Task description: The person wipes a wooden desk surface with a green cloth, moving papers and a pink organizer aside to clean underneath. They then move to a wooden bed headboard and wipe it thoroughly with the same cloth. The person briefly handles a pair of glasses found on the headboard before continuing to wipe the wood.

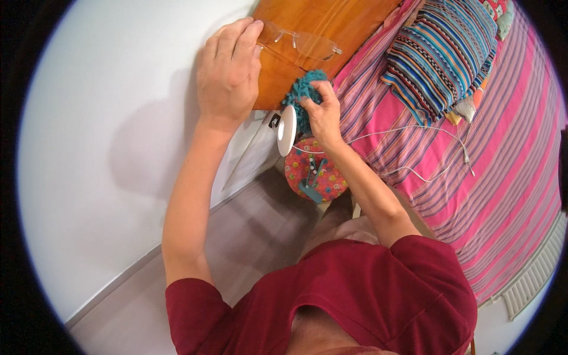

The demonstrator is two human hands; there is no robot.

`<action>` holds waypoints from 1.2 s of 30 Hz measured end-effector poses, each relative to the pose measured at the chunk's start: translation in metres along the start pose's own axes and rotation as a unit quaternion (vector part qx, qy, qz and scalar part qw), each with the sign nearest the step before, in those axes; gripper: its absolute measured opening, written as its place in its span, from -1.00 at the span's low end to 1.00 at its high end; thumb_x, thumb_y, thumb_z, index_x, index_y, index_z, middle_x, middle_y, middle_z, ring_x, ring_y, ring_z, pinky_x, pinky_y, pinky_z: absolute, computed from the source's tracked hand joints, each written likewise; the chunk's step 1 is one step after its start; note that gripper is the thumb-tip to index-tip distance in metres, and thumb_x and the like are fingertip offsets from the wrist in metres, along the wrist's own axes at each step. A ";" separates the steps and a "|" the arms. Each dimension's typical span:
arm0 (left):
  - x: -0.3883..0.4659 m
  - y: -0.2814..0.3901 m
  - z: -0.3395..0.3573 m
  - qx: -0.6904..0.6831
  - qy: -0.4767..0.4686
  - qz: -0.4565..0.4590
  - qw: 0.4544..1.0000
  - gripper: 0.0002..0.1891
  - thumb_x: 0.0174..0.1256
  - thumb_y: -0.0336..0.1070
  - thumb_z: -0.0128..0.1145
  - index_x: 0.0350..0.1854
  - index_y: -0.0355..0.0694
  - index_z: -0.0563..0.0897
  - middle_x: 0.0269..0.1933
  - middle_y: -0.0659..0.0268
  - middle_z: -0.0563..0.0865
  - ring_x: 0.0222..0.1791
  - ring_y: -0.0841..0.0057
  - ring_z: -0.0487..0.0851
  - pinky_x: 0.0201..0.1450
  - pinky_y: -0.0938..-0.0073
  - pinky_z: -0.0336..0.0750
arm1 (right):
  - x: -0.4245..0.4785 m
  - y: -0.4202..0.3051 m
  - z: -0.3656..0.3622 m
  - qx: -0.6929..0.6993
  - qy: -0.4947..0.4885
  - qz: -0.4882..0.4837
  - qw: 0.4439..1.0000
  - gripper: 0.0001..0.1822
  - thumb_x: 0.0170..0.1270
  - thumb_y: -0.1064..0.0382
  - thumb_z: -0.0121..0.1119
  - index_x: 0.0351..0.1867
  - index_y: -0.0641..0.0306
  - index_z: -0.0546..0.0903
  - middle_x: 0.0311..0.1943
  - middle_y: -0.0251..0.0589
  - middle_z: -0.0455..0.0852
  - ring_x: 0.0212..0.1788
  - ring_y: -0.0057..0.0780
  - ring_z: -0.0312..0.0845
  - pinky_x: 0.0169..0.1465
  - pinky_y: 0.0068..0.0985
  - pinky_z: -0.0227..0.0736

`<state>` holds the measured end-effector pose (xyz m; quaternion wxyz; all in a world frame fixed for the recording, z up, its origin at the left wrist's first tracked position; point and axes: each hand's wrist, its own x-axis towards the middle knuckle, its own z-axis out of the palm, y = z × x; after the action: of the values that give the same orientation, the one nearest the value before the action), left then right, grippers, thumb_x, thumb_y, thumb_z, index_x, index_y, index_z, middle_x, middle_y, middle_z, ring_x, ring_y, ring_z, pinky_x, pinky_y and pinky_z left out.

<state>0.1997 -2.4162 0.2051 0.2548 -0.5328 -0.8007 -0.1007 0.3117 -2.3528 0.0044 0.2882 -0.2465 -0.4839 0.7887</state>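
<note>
My left hand (228, 75) is raised beside the white wall, its fingertips and thumb at one end of a pair of clear eyeglasses (313, 46). The lenses show over a varnished wooden surface (284, 91). My right hand (325, 113) grips a teal, shaggy cloth or duster (306, 95) at the near corner of that wood. Below the cloth and to its left is a white disc-shaped device with a round centre (287, 131), tilted nearly on edge. What holds it up is hidden.
A round stool top with red patterned fabric (295, 173) bears a teal object with white dots (313, 191). On the right, a pink striped bedspread (483, 208) carries a folded striped blanket (443, 57) and a white cable (412, 127). A wall socket (274, 120) sits behind the disc.
</note>
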 end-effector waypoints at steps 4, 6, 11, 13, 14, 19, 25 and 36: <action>0.003 0.003 -0.002 -0.002 -0.009 -0.011 1.000 -0.63 0.43 -0.42 0.09 0.24 -0.14 0.65 0.23 0.27 0.68 0.19 0.25 0.61 0.25 0.26 0.46 | 0.008 -0.050 0.009 -0.071 -0.047 -0.123 0.989 -0.68 -0.04 0.49 0.41 -0.19 0.38 0.62 -0.25 -0.19 0.50 -0.14 -0.31 0.47 -0.01 -0.48 0.40; 0.003 0.004 -0.003 0.008 -0.018 -0.016 1.000 -0.63 0.43 -0.42 0.09 0.26 -0.13 0.64 0.23 0.27 0.67 0.20 0.25 0.60 0.26 0.25 0.45 | 0.010 -0.051 0.011 -0.093 -0.057 -0.181 0.977 -0.65 0.00 0.47 0.42 -0.15 0.33 0.59 -0.25 -0.15 0.50 -0.13 -0.20 0.48 0.02 -0.42 0.41; 0.002 0.008 -0.004 0.014 -0.030 -0.023 0.999 -0.61 0.43 -0.42 0.08 0.28 -0.15 0.63 0.25 0.27 0.66 0.22 0.24 0.59 0.29 0.24 0.43 | 0.008 0.036 -0.016 -0.132 0.011 -0.076 0.988 -0.57 0.13 0.46 0.29 0.07 0.30 0.52 -0.04 -0.05 0.48 0.06 -0.10 0.48 0.21 -0.34 0.39; 0.006 0.008 -0.005 0.010 -0.041 -0.026 0.999 -0.62 0.43 -0.42 0.08 0.27 -0.16 0.63 0.26 0.25 0.66 0.23 0.24 0.59 0.29 0.24 0.43 | 0.021 0.083 -0.033 -0.100 0.062 0.019 0.993 -0.58 0.23 0.43 0.22 0.15 0.32 0.48 0.03 -0.04 0.49 0.16 -0.10 0.45 0.29 -0.33 0.33; 0.007 0.008 -0.004 0.008 -0.046 -0.023 0.999 -0.62 0.43 -0.43 0.07 0.27 -0.18 0.63 0.26 0.23 0.66 0.23 0.23 0.59 0.30 0.24 0.42 | 0.030 0.100 -0.041 -0.081 0.079 0.067 0.991 -0.57 0.26 0.42 0.20 0.17 0.32 0.46 0.05 -0.03 0.48 0.18 -0.10 0.43 0.31 -0.33 0.32; 0.013 0.007 -0.007 0.004 -0.076 -0.024 0.997 -0.62 0.43 -0.46 0.03 0.26 -0.24 0.62 0.26 0.16 0.65 0.26 0.21 0.58 0.30 0.22 0.41 | 0.095 0.141 -0.069 -0.052 0.126 0.109 0.985 -0.58 0.35 0.43 0.11 0.24 0.27 0.42 0.13 0.04 0.45 0.23 -0.06 0.40 0.36 -0.27 0.28; 0.014 0.009 -0.015 0.013 -0.111 -0.038 0.993 -0.61 0.44 -0.46 0.00 0.28 -0.27 0.59 0.30 0.13 0.63 0.29 0.17 0.57 0.34 0.20 0.39 | 0.241 0.097 -0.124 -0.143 0.221 -0.022 0.964 -0.70 0.40 0.38 0.16 0.14 0.30 0.51 -0.07 0.03 0.65 0.02 -0.12 0.59 0.14 -0.27 0.47; 0.013 0.007 -0.013 0.019 -0.146 -0.046 0.988 -0.57 0.47 -0.43 -0.06 0.35 -0.34 0.51 0.35 0.01 0.56 0.32 0.06 0.52 0.38 0.11 0.35 | 0.252 -0.054 -0.084 -0.174 0.182 -0.170 0.953 -0.48 0.36 0.28 0.23 0.34 0.25 0.47 0.17 0.10 0.44 0.31 0.01 0.35 0.48 -0.22 0.16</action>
<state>0.2060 -2.4080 0.2221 0.1406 -0.4993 -0.8547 -0.0187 0.2001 -2.1060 -0.0092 0.4539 -0.3466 -0.5873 0.5735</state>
